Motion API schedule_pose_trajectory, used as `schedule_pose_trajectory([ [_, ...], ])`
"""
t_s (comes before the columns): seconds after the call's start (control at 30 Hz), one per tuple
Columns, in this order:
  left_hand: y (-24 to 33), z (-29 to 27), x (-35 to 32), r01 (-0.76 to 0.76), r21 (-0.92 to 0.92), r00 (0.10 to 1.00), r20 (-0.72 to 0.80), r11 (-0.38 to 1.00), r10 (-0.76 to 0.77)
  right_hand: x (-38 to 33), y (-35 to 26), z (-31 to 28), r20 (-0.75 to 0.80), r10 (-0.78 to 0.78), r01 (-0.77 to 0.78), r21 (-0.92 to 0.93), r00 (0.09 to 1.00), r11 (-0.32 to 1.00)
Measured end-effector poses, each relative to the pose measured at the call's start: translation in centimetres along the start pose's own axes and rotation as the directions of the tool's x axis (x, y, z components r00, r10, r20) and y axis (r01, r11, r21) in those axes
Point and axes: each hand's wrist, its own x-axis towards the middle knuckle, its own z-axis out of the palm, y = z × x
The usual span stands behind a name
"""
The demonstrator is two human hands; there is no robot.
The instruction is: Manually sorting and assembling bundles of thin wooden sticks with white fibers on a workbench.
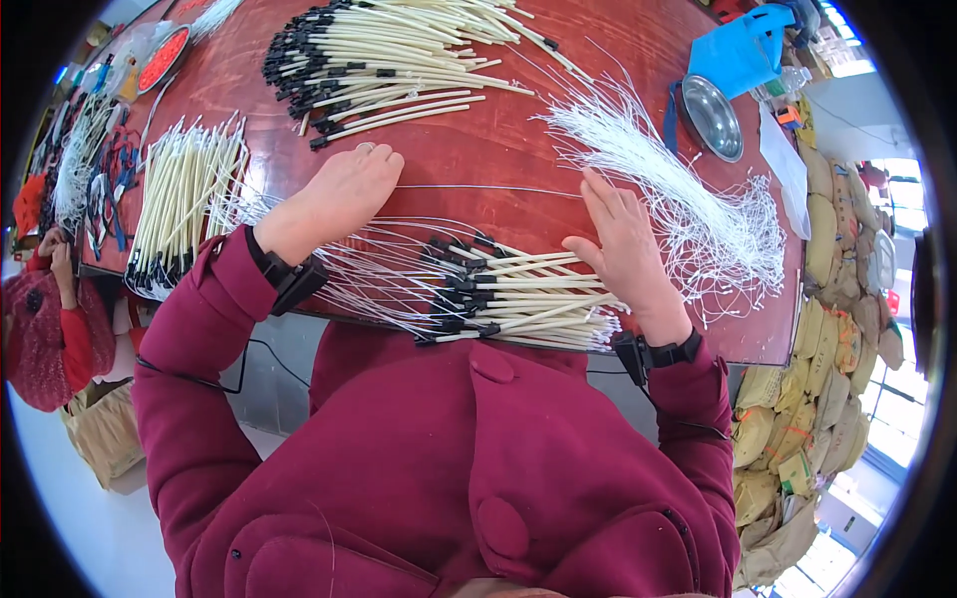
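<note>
A thin white cord (488, 187) stretches in a line over the red table between my two hands. My left hand (334, 194) is closed at the cord's left end, its back up and its fingers curled under, so the grip itself is hidden. My right hand (628, 239) is open with fingers extended and thumb apart, its fingertips beside the cord's right end. Below the cord lies a bundle of cream tubes with black end pieces (528, 294), and white cords fan out from it to the left. A loose heap of white cords (688, 189) spreads beyond my right hand.
A big pile of cream tubes with black ends (399, 65) lies at the far side; another bundle (189, 189) is at left. A metal bowl (713, 118) and blue container (743, 50) stand far right. Stacked sacks (822, 369) line the right. A co-worker (65, 319) sits left.
</note>
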Motion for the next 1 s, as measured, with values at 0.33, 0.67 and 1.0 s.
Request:
schedule_pose_trajectory([
  [0.33,-0.7,0.1,0.4,0.003,-0.025,1.0,0.02,1.0,-0.002,0.1,-0.3,-0.2,0.119,0.037,-0.032,-0.038,0.992,0.999],
  [0.67,-1.2,0.9,7.0,0.103,-0.126,0.976,-0.176,0.987,-0.124,0.3,-0.7,-0.2,0.134,0.015,-0.007,-0.06,0.991,0.998],
  [1.0,-1.4,2.4,8.1,0.1,0.055,0.98,-0.18,0.993,-0.088,0.4,-0.7,-0.2,0.129,0.013,-0.004,-0.072,0.992,0.997],
])
